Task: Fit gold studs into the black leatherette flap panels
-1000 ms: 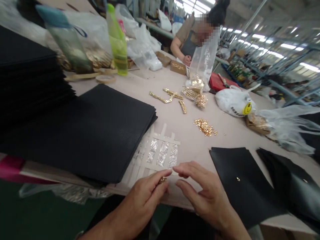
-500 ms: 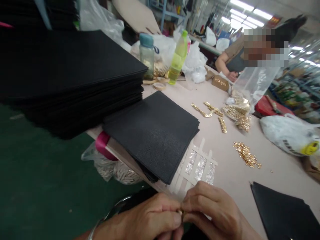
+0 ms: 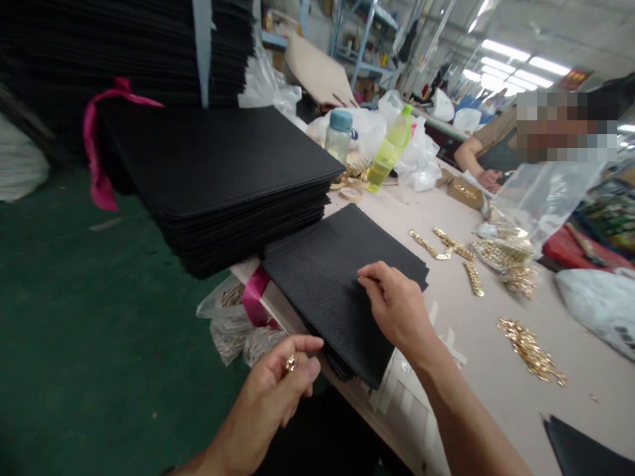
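Observation:
My left hand (image 3: 270,390) is curled near the table's front edge, with small gold pieces (image 3: 290,363) held in its fingers. Over the smaller stack of black sheets (image 3: 317,277), my right hand (image 3: 394,301) pinches something tiny between thumb and forefinger; its shape is too small to make out. A loose pile of gold pieces (image 3: 530,350) lies on the table to the right. Further back are short gold chains (image 3: 429,244).
A tall stack of black sheets (image 3: 228,158) stands at left. Behind are a blue-lidded jar (image 3: 338,135), a yellow-green bottle (image 3: 389,152) and plastic bags. A person (image 3: 501,149) sits across the table (image 3: 476,344). More black sheets (image 3: 585,449) lie lower right.
My hands, together before, have parted. My right hand has moved forward over the smaller black stack, while my left stays low with gold pieces. The view has shifted left.

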A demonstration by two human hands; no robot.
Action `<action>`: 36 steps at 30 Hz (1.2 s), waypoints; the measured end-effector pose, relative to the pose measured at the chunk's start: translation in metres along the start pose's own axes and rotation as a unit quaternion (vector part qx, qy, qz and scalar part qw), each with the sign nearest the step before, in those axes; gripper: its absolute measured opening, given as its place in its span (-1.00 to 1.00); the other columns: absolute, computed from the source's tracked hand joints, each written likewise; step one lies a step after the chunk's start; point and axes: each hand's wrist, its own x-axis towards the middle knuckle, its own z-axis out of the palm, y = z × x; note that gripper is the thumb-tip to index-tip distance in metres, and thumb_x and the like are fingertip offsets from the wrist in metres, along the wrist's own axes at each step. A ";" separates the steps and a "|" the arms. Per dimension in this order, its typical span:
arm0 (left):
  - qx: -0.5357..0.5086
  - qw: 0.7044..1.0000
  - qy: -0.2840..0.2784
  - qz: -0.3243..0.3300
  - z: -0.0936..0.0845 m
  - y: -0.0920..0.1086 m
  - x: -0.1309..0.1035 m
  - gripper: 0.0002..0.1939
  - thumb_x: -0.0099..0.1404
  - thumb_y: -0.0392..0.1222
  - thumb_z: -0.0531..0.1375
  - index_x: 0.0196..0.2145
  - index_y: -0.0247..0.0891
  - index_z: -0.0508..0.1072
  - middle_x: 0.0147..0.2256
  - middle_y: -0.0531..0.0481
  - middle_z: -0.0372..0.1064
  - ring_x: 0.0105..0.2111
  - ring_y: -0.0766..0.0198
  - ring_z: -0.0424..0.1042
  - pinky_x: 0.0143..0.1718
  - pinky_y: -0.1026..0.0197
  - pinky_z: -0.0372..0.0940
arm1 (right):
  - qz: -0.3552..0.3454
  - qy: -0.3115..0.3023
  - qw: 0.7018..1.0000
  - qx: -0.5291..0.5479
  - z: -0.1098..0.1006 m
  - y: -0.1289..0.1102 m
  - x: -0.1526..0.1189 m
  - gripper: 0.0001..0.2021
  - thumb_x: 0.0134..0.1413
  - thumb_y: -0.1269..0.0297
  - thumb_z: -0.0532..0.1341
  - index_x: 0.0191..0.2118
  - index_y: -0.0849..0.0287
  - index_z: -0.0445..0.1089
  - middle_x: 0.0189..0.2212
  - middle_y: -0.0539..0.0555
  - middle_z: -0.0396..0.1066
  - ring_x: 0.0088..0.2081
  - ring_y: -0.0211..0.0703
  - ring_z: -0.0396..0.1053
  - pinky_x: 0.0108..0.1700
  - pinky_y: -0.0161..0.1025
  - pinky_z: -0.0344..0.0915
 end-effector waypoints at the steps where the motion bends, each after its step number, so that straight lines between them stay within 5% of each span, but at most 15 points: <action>1: -0.011 1.000 0.013 0.008 -0.001 0.001 0.002 -0.56 0.31 0.14 0.18 0.00 -0.19 0.35 -0.44 0.17 0.28 -0.65 0.53 -0.03 -0.63 0.38 -0.07 | -0.010 -0.022 1.000 -0.020 0.002 -0.001 0.001 -0.86 0.26 0.37 0.12 -0.20 0.16 0.44 -0.33 0.07 0.51 -0.25 -0.09 0.41 -0.19 -0.20 0.28; 5: -0.051 0.997 0.024 0.045 -0.005 0.001 0.008 -0.64 0.29 0.08 0.23 -0.07 -0.19 0.40 -0.44 0.15 0.32 -0.64 0.52 0.02 -0.62 0.40 0.01 | -0.007 -0.120 0.992 0.029 -0.004 -0.014 -0.019 -0.87 0.26 0.38 0.12 -0.23 0.12 0.42 -0.35 0.03 0.48 -0.26 -0.13 0.39 -0.20 -0.23 0.25; 9: -0.102 0.993 0.050 0.031 -0.006 -0.003 0.009 -0.65 0.25 0.00 0.29 -0.06 -0.17 0.44 -0.35 0.08 0.43 -0.47 0.38 0.31 -0.43 0.34 0.28 | 0.041 -0.194 0.969 0.147 -0.013 -0.027 -0.036 -0.89 0.21 0.36 0.20 -0.28 0.06 0.48 -0.41 -0.07 0.49 -0.36 -0.25 0.39 -0.28 -0.31 0.25; 15: -0.056 0.995 0.077 -0.008 -0.004 -0.007 0.010 -0.70 0.18 0.07 0.32 -0.30 -0.23 0.52 -0.55 0.17 0.28 -0.65 0.49 0.03 -0.71 0.44 -0.01 | 0.130 -0.167 0.958 0.194 -0.005 -0.029 -0.030 -0.87 0.15 0.34 0.23 -0.24 0.07 0.55 -0.42 -0.06 0.52 -0.39 -0.26 0.41 -0.31 -0.31 0.29; 20: -0.118 0.991 0.059 0.005 -0.001 0.002 0.007 -0.66 0.10 0.03 0.37 -0.22 -0.21 0.55 -0.37 0.08 0.41 -0.57 0.47 0.13 -0.71 0.48 0.00 | 0.158 -0.199 0.945 0.206 0.001 -0.026 -0.020 -0.89 0.11 0.36 0.25 -0.29 0.11 0.55 -0.47 -0.03 0.48 -0.46 -0.28 0.38 -0.38 -0.32 0.30; 25: -0.097 0.995 0.018 -0.008 0.001 0.013 0.003 -0.61 0.14 0.06 0.35 -0.13 -0.21 0.55 -0.45 0.09 0.39 -0.62 0.50 0.06 -0.71 0.46 -0.03 | 0.144 -0.230 0.933 0.238 0.004 -0.020 -0.012 -0.91 0.10 0.31 0.26 -0.30 0.13 0.54 -0.49 -0.04 0.42 -0.52 -0.33 0.30 -0.49 -0.37 0.26; 31: -0.132 0.989 0.052 -0.047 0.001 0.014 0.005 -0.60 0.13 0.07 0.35 -0.13 -0.19 0.53 -0.48 0.12 0.37 -0.62 0.47 0.12 -0.72 0.44 0.01 | 0.169 -0.285 0.898 0.289 0.001 -0.020 -0.007 -0.91 0.07 0.30 0.28 -0.31 0.15 0.52 -0.49 -0.06 0.36 -0.53 -0.37 0.25 -0.55 -0.46 0.25; 36: -0.143 0.987 0.059 -0.042 0.006 0.012 0.007 -0.65 0.13 0.08 0.32 -0.28 -0.26 0.57 -0.58 0.09 0.35 -0.67 0.42 0.17 -0.72 0.37 0.06 | 0.197 -0.271 0.881 0.335 0.002 -0.020 -0.009 -0.92 0.04 0.30 0.30 -0.32 0.17 0.45 -0.49 -0.09 0.36 -0.52 -0.39 0.27 -0.52 -0.46 0.26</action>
